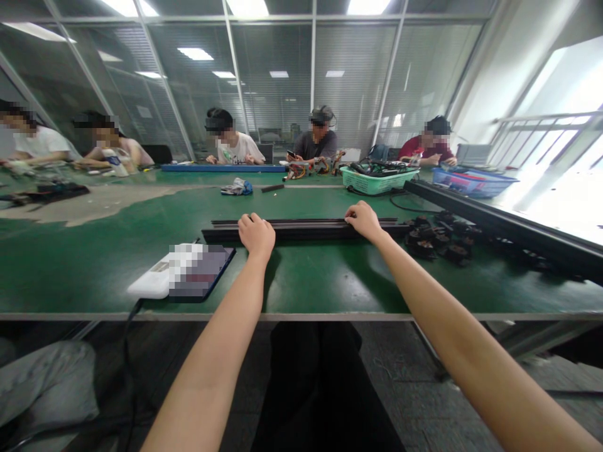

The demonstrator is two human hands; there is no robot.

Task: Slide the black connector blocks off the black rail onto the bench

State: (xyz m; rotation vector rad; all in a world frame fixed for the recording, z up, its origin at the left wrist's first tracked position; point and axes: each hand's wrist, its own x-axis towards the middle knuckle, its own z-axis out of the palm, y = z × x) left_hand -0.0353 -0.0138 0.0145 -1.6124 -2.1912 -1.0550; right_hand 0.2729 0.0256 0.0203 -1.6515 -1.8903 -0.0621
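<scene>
Long dark strips [306, 233] lie side by side across the green table [311, 282] in front of me. My left hand [257, 235] rests over their left part, its fingers curled over the far strip. Over the right part, my right hand [363, 220] has its thumb and fingers pressed together at the far strip's edge. The fingertips of both hands are partly hidden. A pile of small black parts [438, 238] sits just past the strips' right end.
A white device [160, 273] and a dark tablet-like object [214, 270] lie at the near left. Further off are a crumpled cloth [237, 187], a green basket [377, 181] and a blue basket [473, 182]. A long black beam [509, 226] runs along the right. Several people sit across the table.
</scene>
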